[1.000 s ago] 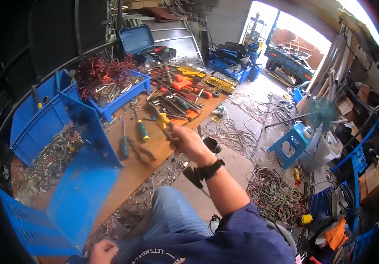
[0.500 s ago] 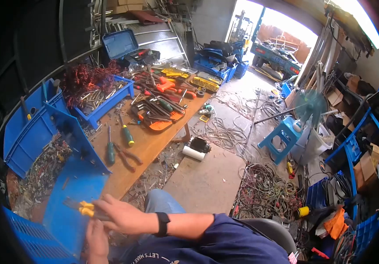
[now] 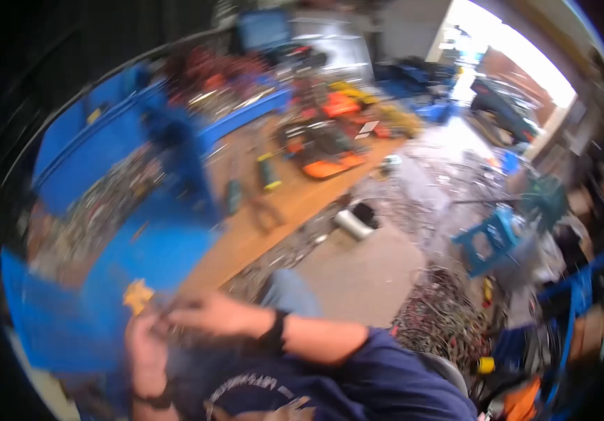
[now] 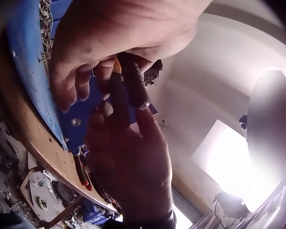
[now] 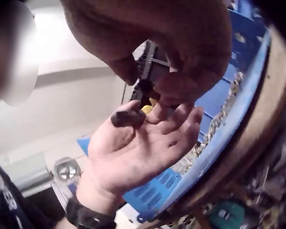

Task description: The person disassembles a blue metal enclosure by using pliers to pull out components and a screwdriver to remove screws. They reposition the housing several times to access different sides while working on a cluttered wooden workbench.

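Gone from above the desk (image 3: 295, 203) a second ago, down now to the near end of the blue panel (image 3: 154, 252) with the yellow-handled tool (image 3: 138, 295); probably set for two-handed work on it. Right hand (image 3: 207, 312) grip clamped on the tool's dark shafts, fingers (image 5: 181, 90) curled over from above. Left hand (image 3: 144, 351) grip apart, palm up beneath, fingertips touching the tool. Head view badly blurred.

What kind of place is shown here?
Most likely a cluttered repair or scrap workshop: a wooden workbench strewn with hand tools, blue plastic bins of metal scrap, and tangled wire heaped on the floor.
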Demonstrator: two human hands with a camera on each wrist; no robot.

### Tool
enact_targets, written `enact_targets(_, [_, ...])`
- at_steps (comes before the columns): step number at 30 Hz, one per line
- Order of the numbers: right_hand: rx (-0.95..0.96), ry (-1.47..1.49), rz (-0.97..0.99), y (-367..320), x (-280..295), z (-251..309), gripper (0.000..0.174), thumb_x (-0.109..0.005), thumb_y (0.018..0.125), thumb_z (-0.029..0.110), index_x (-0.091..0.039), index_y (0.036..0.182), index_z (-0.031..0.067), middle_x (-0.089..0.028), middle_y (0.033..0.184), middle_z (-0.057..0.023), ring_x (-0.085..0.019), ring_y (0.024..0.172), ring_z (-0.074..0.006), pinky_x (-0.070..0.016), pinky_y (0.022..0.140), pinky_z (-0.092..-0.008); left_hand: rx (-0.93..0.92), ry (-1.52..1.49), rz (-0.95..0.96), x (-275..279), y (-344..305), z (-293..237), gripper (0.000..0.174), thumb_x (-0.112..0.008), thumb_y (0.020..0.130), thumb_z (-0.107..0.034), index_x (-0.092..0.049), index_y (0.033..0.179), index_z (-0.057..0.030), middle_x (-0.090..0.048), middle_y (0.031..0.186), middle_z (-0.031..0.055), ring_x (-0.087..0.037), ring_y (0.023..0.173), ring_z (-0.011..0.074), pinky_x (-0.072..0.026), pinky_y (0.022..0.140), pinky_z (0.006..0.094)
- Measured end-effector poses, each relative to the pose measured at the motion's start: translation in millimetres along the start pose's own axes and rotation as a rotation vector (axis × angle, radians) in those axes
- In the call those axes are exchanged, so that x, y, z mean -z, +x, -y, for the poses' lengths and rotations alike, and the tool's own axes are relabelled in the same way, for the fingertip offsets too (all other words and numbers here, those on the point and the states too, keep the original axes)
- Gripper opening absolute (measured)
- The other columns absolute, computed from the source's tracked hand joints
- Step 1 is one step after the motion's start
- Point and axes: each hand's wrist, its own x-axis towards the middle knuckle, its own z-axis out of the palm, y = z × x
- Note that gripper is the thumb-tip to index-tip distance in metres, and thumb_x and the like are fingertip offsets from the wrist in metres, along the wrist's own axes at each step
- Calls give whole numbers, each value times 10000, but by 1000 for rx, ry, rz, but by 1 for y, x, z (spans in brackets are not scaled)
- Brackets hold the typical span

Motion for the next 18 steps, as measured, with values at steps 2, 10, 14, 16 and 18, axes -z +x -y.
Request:
enact_targets(2, [-90, 148, 176, -2, -2, -6, 316, -570, 885, 359, -635, 957, 58, -581, 713, -16, -511, 521, -54, -390, 410, -177, 49, 6, -30, -8, -9, -1, 358, -473, 762, -130, -537, 1057, 62, -604, 999, 109, -576, 887, 201, -455, 777, 299])
enact_targets(10, [-206, 427, 267, 12, -26, -31, 323, -523, 927, 315, -579, 953, -2, -602, 881, -78, -623, 672, -141, -489, 480, -207, 153, 23, -21, 28, -17, 21, 339, -422, 872, -114, -496, 1167, 36, -585, 1035, 108, -569, 921, 178, -462, 799, 299])
enact_targets(14, [-200, 403, 234, 23, -28, -36, 339, -522, 929, 306, -553, 1048, -11, -590, 952, -84, -635, 707, -158, -500, 499, -214, 38, 272, -105, 21, -19, 15, 229, -468, 904, -110, -518, 1099, -1, -573, 939, 33, -531, 817, 104, -444, 695, 252])
enact_targets(16, [-210, 381, 234, 22, -29, -37, 341, -520, 930, 305, -551, 1059, -9, -590, 952, -84, -635, 720, -156, -501, 505, -212, 9, 358, -128, 23, -19, 15, 207, -481, 901, -104, -526, 1072, 3, -569, 899, 17, -518, 779, 89, -435, 660, 241])
enact_targets(18, [-211, 360, 229, 22, -30, -39, 338, -517, 932, 301, -552, 1067, -6, -592, 951, -84, -634, 730, -151, -503, 509, -210, 16, 343, -163, 26, -18, 21, 180, -495, 894, -94, -538, 1038, 6, -563, 855, 5, -508, 745, 80, -427, 633, 233])
